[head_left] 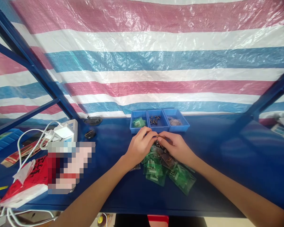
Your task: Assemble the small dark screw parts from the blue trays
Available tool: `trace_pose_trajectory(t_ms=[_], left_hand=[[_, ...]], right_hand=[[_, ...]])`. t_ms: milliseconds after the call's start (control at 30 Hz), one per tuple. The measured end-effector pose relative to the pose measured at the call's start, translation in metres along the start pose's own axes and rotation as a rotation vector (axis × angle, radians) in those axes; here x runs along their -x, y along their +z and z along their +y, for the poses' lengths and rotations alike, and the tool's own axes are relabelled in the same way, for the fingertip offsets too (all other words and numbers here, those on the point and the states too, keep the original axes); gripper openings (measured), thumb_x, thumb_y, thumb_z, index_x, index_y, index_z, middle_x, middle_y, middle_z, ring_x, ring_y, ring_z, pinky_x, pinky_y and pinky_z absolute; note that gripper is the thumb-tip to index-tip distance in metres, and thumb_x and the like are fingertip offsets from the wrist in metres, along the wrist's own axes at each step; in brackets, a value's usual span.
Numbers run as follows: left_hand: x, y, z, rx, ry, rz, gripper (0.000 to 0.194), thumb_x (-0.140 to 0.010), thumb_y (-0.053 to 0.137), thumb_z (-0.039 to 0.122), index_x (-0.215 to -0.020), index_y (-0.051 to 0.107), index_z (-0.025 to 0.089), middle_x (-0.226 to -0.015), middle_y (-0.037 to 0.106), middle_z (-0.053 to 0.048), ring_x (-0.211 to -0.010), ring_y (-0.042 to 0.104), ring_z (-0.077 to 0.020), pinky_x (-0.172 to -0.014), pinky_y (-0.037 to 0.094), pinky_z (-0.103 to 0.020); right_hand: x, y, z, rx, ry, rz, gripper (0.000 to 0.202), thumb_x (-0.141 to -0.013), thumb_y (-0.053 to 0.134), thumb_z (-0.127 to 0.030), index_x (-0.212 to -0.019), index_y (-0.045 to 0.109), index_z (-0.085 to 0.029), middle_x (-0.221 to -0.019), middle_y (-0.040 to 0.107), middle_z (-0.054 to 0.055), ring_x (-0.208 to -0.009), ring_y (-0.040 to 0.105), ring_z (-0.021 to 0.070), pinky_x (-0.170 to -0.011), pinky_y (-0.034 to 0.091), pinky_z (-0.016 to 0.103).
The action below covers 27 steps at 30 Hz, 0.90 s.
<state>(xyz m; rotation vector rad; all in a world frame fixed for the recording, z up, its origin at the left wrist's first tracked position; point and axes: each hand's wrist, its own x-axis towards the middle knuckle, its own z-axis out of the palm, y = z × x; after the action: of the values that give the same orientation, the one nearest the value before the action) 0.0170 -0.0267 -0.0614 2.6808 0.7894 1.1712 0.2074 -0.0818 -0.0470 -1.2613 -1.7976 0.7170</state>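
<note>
My left hand (141, 145) and my right hand (177, 147) meet over the middle of the blue table, fingertips pinched together at a small dark part between them. The part is mostly hidden by the fingers. Under and in front of the hands lies a pile of green plastic bags (153, 166) with small pieces inside, and a brownish clear bag (167, 159) rests on top. Just behind the hands stands a blue three-compartment tray (158, 128). Its left compartment holds a green bag (139, 122), the middle one several small metal parts (154, 119), the right one clear bags (174, 121).
A white power strip (73, 129) with plugs and cables, a red bag (35, 176) and a red package (26, 153) are at the left. Beyond them sits a black mouse-like object (90, 134). Blue frame posts (38, 75) and striped sheeting (156, 60) bound the table.
</note>
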Motion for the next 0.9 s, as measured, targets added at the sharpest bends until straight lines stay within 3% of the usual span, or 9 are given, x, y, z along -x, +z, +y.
trace_pose_trajectory(t_ms=[100,267,367,433,600,900], left_hand=[[-0.001,0.0,0.0,0.083,-0.029,0.003,0.02,-0.107,0.042,0.028,-0.112,0.06,0.02,-0.106,0.059,-0.009,-0.098,0.061,-0.0197,-0.081,0.051,-0.031],[-0.002,-0.001,0.005,0.197,-0.113,0.032,0.017,-0.106,0.046,0.029,-0.103,0.059,0.02,-0.098,0.058,-0.006,-0.089,0.059,-0.0177,-0.077,0.048,-0.03],[-0.003,-0.003,0.009,0.228,-0.137,0.073,0.018,-0.106,0.045,0.029,-0.1,0.058,0.019,-0.095,0.057,-0.005,-0.085,0.057,-0.0167,-0.076,0.046,-0.029],[-0.004,-0.003,0.01,0.242,-0.134,0.057,0.019,-0.107,0.044,0.029,-0.097,0.057,0.019,-0.092,0.056,-0.005,-0.083,0.055,-0.0164,-0.076,0.044,-0.03],[-0.004,-0.003,0.013,0.261,-0.13,-0.038,0.021,-0.108,0.04,0.029,-0.102,0.058,0.019,-0.094,0.058,-0.005,-0.085,0.056,-0.017,-0.078,0.044,-0.03],[-0.003,-0.005,0.015,0.237,-0.125,-0.114,0.025,-0.107,0.041,0.031,-0.108,0.063,0.019,-0.1,0.064,-0.007,-0.094,0.06,-0.0205,-0.084,0.046,-0.031]], right_hand=[[-0.001,-0.001,-0.001,0.108,-0.05,-0.016,0.026,-0.103,0.049,-0.039,-0.095,0.067,-0.022,-0.081,0.067,0.002,-0.061,0.054,0.0164,-0.055,0.04,0.029],[0.001,0.0,0.0,0.277,-0.149,0.11,0.016,-0.102,0.053,-0.03,-0.102,0.065,-0.022,-0.078,0.069,0.0,-0.063,0.06,0.0164,-0.06,0.042,0.028],[0.005,0.003,0.002,0.358,-0.21,0.144,0.015,-0.103,0.051,-0.03,-0.11,0.062,-0.021,-0.07,0.064,-0.002,-0.061,0.06,0.0168,-0.059,0.041,0.027],[0.007,0.005,0.003,0.397,-0.25,0.155,0.017,-0.104,0.05,-0.03,-0.114,0.06,-0.021,-0.075,0.065,0.0,-0.066,0.062,0.0176,-0.06,0.041,0.028],[0.008,0.004,0.004,0.476,-0.316,0.158,0.019,-0.106,0.045,-0.03,-0.099,0.06,-0.021,-0.08,0.066,0.003,-0.069,0.06,0.0171,-0.061,0.039,0.027],[0.01,0.002,0.005,0.468,-0.344,0.157,0.022,-0.101,0.051,-0.026,-0.08,0.054,-0.021,-0.056,0.045,-0.007,-0.047,0.043,0.0106,-0.05,0.03,0.025]])
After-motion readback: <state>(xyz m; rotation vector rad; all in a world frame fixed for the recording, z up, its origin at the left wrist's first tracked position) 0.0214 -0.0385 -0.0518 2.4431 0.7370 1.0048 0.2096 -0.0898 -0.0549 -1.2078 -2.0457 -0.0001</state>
